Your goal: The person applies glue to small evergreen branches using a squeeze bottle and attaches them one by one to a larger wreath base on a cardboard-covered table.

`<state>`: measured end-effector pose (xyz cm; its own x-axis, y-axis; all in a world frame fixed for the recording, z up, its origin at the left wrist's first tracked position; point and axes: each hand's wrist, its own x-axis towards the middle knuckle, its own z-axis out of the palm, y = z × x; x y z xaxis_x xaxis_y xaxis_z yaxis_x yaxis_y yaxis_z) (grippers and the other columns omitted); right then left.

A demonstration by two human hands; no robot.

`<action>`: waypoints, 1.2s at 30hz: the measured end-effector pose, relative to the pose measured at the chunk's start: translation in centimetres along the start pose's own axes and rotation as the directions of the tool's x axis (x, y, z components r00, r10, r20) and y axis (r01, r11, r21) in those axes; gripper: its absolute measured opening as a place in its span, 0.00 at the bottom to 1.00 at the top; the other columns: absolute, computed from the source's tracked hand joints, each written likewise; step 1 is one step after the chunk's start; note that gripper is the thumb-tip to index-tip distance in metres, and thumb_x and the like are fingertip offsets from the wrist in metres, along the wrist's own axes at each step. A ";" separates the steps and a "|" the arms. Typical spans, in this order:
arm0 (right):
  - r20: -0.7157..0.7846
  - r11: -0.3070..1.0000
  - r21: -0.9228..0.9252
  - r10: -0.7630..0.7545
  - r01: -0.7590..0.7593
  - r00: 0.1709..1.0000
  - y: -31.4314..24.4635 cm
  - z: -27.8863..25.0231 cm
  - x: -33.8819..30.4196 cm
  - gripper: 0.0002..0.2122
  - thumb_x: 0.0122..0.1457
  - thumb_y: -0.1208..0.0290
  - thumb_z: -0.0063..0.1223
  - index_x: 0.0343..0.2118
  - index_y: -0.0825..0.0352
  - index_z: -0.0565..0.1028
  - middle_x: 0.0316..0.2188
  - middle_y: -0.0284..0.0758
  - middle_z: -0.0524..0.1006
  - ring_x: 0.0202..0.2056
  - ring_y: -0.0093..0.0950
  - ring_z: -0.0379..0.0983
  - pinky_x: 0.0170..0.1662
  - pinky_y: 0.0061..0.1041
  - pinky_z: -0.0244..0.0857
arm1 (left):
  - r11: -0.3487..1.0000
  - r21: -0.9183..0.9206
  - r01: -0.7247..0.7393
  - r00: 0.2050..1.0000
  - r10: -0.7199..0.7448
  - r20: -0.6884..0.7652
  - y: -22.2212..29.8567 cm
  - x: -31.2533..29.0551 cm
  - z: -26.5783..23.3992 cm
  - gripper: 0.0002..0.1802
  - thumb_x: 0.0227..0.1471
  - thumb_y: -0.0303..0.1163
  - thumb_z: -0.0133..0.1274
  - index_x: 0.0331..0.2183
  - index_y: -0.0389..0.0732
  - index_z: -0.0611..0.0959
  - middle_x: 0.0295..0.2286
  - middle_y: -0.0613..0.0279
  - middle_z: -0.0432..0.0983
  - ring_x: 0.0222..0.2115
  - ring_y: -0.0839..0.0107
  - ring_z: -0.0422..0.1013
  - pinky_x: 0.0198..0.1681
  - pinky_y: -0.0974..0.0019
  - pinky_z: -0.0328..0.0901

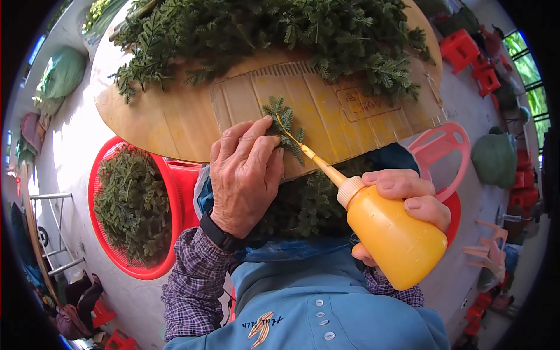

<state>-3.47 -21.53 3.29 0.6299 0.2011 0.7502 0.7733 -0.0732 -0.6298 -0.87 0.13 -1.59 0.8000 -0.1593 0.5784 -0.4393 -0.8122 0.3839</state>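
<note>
A small green fir-like sprig [279,109] lies on a flat piece of brown cardboard [233,96]. My left hand [245,169] comes over its left side, fingers closed together and holding the sprig at its edge. Gripped in my right hand [417,195] is a yellow squeeze bottle [394,239], tilted with its long narrow nozzle pointing up and left. The nozzle tip meets the sprig, and a thin yellow line runs along the stem. Part of my right hand is hidden behind the bottle.
A large heap of green sprigs [262,29] covers the far part of the round wooden table [140,125]. More sprigs [315,204] sit below the cardboard edge, over my lap. At left stands a red basket [93,192] full of sprigs; a pink plastic chair back [464,149] is at right.
</note>
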 end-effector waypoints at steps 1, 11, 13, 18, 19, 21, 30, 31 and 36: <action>0.010 1.000 0.004 -0.015 0.015 1.000 0.1 -0.2 -0.2 0.32 0.45 0.65 0.75 0.48 0.62 0.62 0.44 0.43 0.73 0.40 0.42 0.76 0.43 0.39 0.76 | 1.000 -0.001 0.002 1.000 -0.002 -0.002 0.0 0.0 0.0 0.11 0.44 0.25 0.60 0.33 0.40 0.79 0.45 0.59 0.78 0.46 0.59 0.71 0.46 0.57 0.64; 0.001 0.998 0.048 -0.026 0.026 1.000 0.2 -0.9 -1.5 0.35 0.45 0.61 0.75 0.51 0.64 0.63 0.45 0.44 0.72 0.41 0.42 0.74 0.42 0.37 0.75 | 1.000 0.005 0.017 1.000 -0.017 0.000 0.1 0.1 0.0 0.09 0.45 0.25 0.60 0.33 0.41 0.80 0.44 0.60 0.79 0.45 0.57 0.72 0.46 0.57 0.64; -0.015 0.998 0.055 0.004 -0.003 1.000 -0.2 -0.9 -1.6 0.34 0.44 0.63 0.76 0.50 0.63 0.62 0.44 0.43 0.72 0.40 0.42 0.75 0.42 0.37 0.76 | 1.000 0.007 0.019 1.000 -0.019 0.010 0.2 0.0 0.0 0.09 0.45 0.25 0.60 0.33 0.41 0.80 0.44 0.59 0.79 0.45 0.57 0.72 0.46 0.57 0.64; -0.036 0.995 0.069 0.068 -0.065 0.997 -1.2 -1.3 -1.9 0.33 0.43 0.68 0.76 0.47 0.61 0.61 0.44 0.43 0.72 0.39 0.42 0.76 0.41 0.37 0.77 | 0.999 -0.011 0.051 0.998 -0.050 0.043 0.8 0.2 -0.4 0.08 0.48 0.24 0.59 0.34 0.38 0.80 0.44 0.56 0.79 0.45 0.54 0.72 0.51 0.56 0.64; -0.030 0.995 0.071 0.073 -0.071 0.997 -1.3 -1.4 -2.0 0.33 0.43 0.68 0.76 0.47 0.61 0.61 0.44 0.43 0.72 0.39 0.42 0.76 0.41 0.36 0.77 | 0.998 -0.020 0.066 0.996 -0.065 0.054 0.8 0.2 -0.5 0.08 0.49 0.23 0.58 0.34 0.37 0.79 0.44 0.54 0.79 0.46 0.53 0.72 0.53 0.56 0.64; -0.023 0.996 0.071 0.061 -0.059 0.998 -1.3 -1.7 -2.1 0.33 0.43 0.68 0.76 0.47 0.61 0.61 0.44 0.43 0.72 0.39 0.42 0.76 0.41 0.36 0.77 | 0.998 -0.007 0.057 0.997 -0.057 0.051 0.8 0.2 -0.5 0.08 0.49 0.23 0.58 0.34 0.37 0.79 0.44 0.54 0.79 0.45 0.53 0.72 0.53 0.56 0.64; -0.098 0.999 0.027 -0.014 0.017 0.995 -1.4 -5.9 -4.7 0.36 0.45 0.57 0.74 0.52 0.64 0.63 0.44 0.44 0.71 0.37 0.43 0.73 0.40 0.37 0.73 | 0.995 -0.095 -0.013 1.000 0.011 -0.017 1.4 -1.5 -2.1 0.09 0.47 0.25 0.59 0.34 0.39 0.80 0.41 0.53 0.79 0.46 0.53 0.72 0.47 0.56 0.67; -0.100 0.999 0.012 -0.049 0.050 0.994 -1.6 -7.2 -5.1 0.37 0.46 0.52 0.72 0.54 0.65 0.63 0.44 0.43 0.70 0.37 0.43 0.72 0.39 0.37 0.71 | 0.992 -0.121 -0.023 1.000 0.021 -0.019 2.1 -2.0 -2.7 0.09 0.47 0.25 0.60 0.34 0.38 0.80 0.41 0.52 0.79 0.47 0.52 0.71 0.46 0.56 0.68; -0.125 0.986 -0.150 -0.086 0.067 0.988 -2.3 -11.2 -7.0 0.39 0.50 0.44 0.66 0.56 0.66 0.63 0.44 0.42 0.70 0.37 0.41 0.70 0.38 0.36 0.70 | 0.959 -0.283 0.001 0.941 0.095 0.325 5.1 -4.7 -2.3 0.15 0.48 0.25 0.59 0.41 0.39 0.80 0.48 0.46 0.73 0.49 0.48 0.69 0.49 0.53 0.68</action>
<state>-8.90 -33.73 1.77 0.5652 0.0829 0.8208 0.8156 -0.2056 -0.5409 -7.76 -1.99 -0.70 0.8437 -0.4099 0.3467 -0.5365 -0.6202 0.5722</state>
